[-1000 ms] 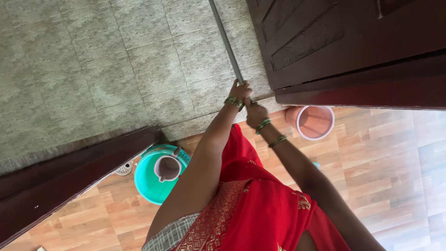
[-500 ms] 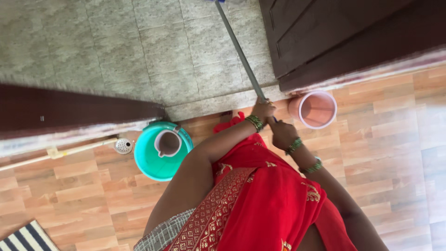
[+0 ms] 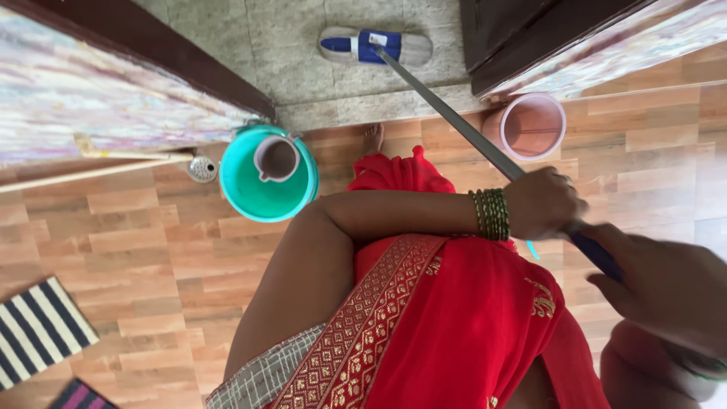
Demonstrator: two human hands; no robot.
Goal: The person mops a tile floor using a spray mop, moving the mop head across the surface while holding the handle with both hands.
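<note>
mop handle (image 3: 454, 125) sat gripped in my left hand (image 3: 544, 203) and right hand (image 3: 666, 288), mop head (image 3: 375, 45) at twelve o'clock, teal bucket (image 3: 250, 189) at ten.

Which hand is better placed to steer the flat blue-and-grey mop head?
Probably the left hand: its grip sits lower on the grey metal mop handle, nearer the flat blue-and-grey mop head; the right hand holds the blue end.

A red garment edged with a gold-patterned border (image 3: 356, 333) is worn over grey checked cloth (image 3: 265, 376), and stacked green bangles (image 3: 491, 215) are seen at one wrist.
</note>
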